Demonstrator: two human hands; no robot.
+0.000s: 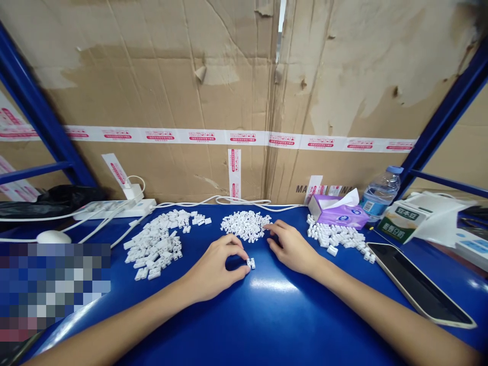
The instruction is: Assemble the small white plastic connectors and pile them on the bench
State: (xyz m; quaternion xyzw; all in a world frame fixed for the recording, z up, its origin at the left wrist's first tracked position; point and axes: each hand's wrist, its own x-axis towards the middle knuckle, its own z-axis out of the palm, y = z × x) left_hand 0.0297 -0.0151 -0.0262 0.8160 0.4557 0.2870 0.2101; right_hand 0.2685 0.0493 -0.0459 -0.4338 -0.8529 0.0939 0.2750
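White plastic connector (250,263) is pinched between the tips of the left fingers (237,249), at the blue surface (267,325). By the right fingers (276,231), slightly parted, the near edge of a heap of tiny parts (244,223) is met; whether one is gripped cannot be told. Left of the left fingers, a larger connector pile (154,251) is spread. Right of the right fingers, space is taken up by white blocks (335,236), a tissue box (328,210), a bottle (381,195), a carton (402,221) and a phone (423,284).
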